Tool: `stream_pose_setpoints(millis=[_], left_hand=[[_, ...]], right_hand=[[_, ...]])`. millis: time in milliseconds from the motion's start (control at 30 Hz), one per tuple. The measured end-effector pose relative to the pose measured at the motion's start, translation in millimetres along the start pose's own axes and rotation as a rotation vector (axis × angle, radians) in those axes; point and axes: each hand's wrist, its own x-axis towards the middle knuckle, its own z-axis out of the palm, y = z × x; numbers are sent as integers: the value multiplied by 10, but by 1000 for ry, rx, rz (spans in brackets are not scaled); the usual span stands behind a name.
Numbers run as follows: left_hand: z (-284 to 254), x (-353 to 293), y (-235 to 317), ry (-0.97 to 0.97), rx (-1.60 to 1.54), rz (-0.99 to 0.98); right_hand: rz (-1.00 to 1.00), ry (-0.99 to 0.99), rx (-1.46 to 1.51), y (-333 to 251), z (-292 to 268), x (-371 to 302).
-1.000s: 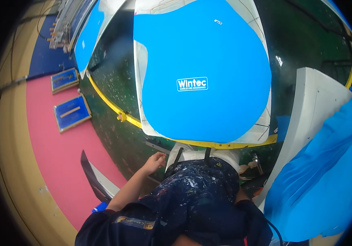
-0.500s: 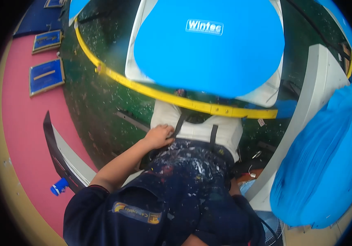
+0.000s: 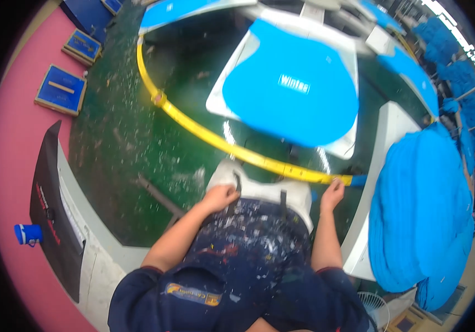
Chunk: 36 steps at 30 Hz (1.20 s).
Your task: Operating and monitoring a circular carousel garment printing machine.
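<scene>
My left hand (image 3: 221, 197) is in front of my waist, its fingers curled beside a black strip on the white cloth (image 3: 259, 187); whatever is in them is hidden. My right hand (image 3: 332, 195) is raised with bent fingers, its tips overlapping the right end of the yellow curved rail (image 3: 237, 150). Contact with the rail, or a small thing in the fingers, cannot be made out. Beyond the rail, a blue fabric piece (image 3: 287, 105) with a small white printed label lies on a white board (image 3: 218, 105). My dark apron (image 3: 248, 243) is spotted with paint.
A tall stack of blue fabric pieces (image 3: 414, 216) rests on a white stand (image 3: 387, 133) at my right. To the left are a dark curved panel (image 3: 52, 216), a blue cup (image 3: 27, 234) and blue framed screens (image 3: 60, 88) on pink floor. More boards with blue fabric are farther off.
My right hand has come into sight up by the rail's end. My left hand's fingers have curled in. The board and blue piece now appear smaller and farther away as the view shifts.
</scene>
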Motion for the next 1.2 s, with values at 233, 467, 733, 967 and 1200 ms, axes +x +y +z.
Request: stream_pose_setpoints(millis=[233,467,733,967,1200], left_hand=[[-394,640,-264,178,-144,46],[-790,1990,-687,254,335,-77],[-534,2318,-739,-84,623,-46],[-583,2584,-845,-218,650,12],[-572,2459,-927,-210,662,14]], right_hand=[[-124,-449,-382,-96,317,432],[-64,-761,-846,-109,627,765],[51,-561,-868,31,915,838],[-122,-429,-915,366,1044,751],[75,-635,-965,105,1053,856]])
